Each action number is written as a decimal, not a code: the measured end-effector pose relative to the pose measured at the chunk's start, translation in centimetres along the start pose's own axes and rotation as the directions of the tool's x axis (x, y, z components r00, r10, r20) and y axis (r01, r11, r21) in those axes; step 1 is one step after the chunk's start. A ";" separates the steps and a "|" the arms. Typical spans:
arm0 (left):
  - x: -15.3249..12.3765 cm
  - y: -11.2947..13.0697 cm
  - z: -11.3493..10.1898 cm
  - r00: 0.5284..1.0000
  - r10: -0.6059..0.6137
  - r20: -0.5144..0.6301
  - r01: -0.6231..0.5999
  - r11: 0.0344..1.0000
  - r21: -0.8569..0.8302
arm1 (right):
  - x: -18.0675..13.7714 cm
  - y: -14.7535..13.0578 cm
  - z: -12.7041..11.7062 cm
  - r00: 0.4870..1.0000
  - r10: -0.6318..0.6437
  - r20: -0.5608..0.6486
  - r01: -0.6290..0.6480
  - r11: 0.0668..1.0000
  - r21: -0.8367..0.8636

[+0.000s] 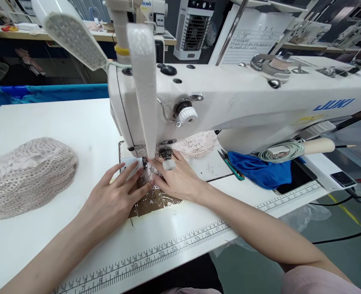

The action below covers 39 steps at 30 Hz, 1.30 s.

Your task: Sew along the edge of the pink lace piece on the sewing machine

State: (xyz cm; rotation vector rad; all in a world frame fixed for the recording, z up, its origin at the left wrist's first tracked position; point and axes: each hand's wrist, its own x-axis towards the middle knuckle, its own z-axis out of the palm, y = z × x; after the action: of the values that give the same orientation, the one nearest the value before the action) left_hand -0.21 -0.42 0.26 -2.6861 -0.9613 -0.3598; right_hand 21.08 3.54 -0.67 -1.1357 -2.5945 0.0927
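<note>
My left hand (116, 195) lies open beside the needle area of a white sewing machine (241, 96), its spread fingertips touching a small piece of pale pink lace (151, 173). On the other side, my right hand (180, 176) rests with fingers stretched out and thumb apart, pressing the same lace near the presser foot (145, 162). Part of its fingers is hidden behind the machine's head. Under both hands is a brown, tape-covered plate (156, 203). More of the pale lace (197, 145) lies behind the right hand, under the machine arm.
A stack of lace pieces (30, 177) sits at the left. Right of the machine bed are green-handled snips (233, 167), blue cloth (261, 169), a dark phone (299, 177) and a cord coil (281, 152). A printed ruler (146, 261) runs along the front edge.
</note>
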 end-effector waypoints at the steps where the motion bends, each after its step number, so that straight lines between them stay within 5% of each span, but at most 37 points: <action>1: 0.0 0.0 0.0 1.000 -0.002 0.000 0.002 1.000 -0.001 | 0.0 0.0 0.1 1.000 -0.004 -0.007 0.004 1.000 -0.001; 11: -0.2 0.4 0.0 0.998 -0.015 -0.054 0.017 1.000 0.025 | -1.3 0.0 -0.4 0.966 -0.145 -0.215 0.169 0.981 0.098; 20: -0.4 0.4 0.2 0.988 0.014 -0.152 -0.014 1.000 -0.001 | -1.9 -0.1 -0.5 0.915 -0.288 -0.281 0.308 0.951 0.029; 39: 0.1 0.5 -0.4 0.991 -0.006 -0.136 0.006 1.000 -0.003 | -2.0 -0.2 -0.5 0.924 -0.299 -0.241 0.296 0.954 -0.049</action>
State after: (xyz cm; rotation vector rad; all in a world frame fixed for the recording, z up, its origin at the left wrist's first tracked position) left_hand 0.13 -0.88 0.55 -2.6228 -0.9297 -0.5379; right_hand 22.37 1.97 -0.68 -0.6923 -2.5090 -0.1242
